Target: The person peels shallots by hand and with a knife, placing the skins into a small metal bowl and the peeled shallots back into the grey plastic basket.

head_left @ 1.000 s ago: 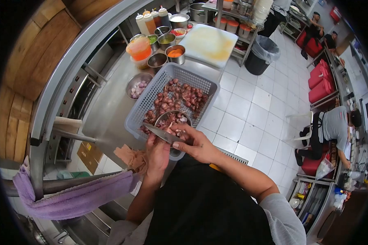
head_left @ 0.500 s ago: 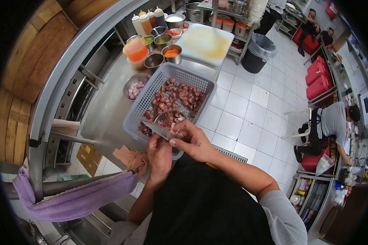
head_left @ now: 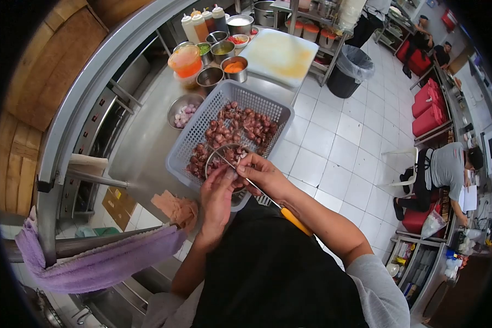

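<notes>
A grey perforated basket (head_left: 179,148) of small reddish-brown shallots (head_left: 220,130) stands on the steel table. Over its near corner, a round metal bowl (head_left: 209,158) with peelings inside is partly hidden by my hands. My right hand (head_left: 261,174) is closed on a knife with a yellow handle (head_left: 297,221), its thin blade running up across the bowl. Beside it, my left hand (head_left: 217,195) has its fingers pressed together on something small that I cannot make out. Left of the basket, a metal bowl (head_left: 174,121) holds peeled shallots.
Sauce pots, squeeze bottles (head_left: 203,23) and a white cutting board (head_left: 280,56) stand at the table's far side. A purple towel (head_left: 101,268) hangs over a rail at the left. A black bin (head_left: 344,76) is on the floor. Other people are at the right.
The knife has turned: its broad blade face pointed left over the bowl before, and now its edge shows thin and its yellow handle is visible beside my right forearm.
</notes>
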`<state>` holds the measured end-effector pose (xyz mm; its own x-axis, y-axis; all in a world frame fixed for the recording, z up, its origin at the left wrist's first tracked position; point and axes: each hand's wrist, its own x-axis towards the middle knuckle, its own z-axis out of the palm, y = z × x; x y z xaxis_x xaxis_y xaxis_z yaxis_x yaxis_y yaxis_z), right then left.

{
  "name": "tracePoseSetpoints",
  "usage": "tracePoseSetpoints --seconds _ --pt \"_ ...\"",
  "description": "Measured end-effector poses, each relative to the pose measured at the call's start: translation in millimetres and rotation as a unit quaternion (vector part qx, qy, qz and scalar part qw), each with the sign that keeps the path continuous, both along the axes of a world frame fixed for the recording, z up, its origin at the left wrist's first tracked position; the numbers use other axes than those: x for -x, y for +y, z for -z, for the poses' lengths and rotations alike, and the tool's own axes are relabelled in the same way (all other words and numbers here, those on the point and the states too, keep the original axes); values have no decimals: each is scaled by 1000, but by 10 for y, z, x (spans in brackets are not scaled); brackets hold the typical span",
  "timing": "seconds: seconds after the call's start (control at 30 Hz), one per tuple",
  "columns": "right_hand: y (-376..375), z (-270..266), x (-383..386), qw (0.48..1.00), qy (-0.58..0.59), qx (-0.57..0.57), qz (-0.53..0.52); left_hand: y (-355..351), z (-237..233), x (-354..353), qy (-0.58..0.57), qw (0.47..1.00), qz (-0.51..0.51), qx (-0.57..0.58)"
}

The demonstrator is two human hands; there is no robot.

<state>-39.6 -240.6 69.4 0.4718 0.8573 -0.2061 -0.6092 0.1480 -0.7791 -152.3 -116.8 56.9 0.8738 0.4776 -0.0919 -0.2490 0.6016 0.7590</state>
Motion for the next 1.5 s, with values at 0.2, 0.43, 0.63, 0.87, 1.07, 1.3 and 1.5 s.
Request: tracePoseSetpoints --seconds 0.2,0.43,0.63,0.87,1.07,1.3,1.5 --pt "3 29 -37 1000 5 17 -11 65 143 -1 51 998 -12 -37" --pt "11 225 -178 993 11 114 1 211 55 63 66 996 -29 -58" --pt "-6 319 -137 995 -15 96 0 284 49 67 28 999 -26 -3" --pt "-123 67 -58 997 -32 49 -45 347 120 32 46 998 -34 -22" --pt "-98 -101 53 996 -43 9 -76 210 78 7 8 999 -13 50" --pt "-126 1 10 993 -91 26 -71 262 86 56 27 992 -24 -119" --pt "-174 -215 114 986 -155 28 -54 193 -13 7 28 987 -50 -153"
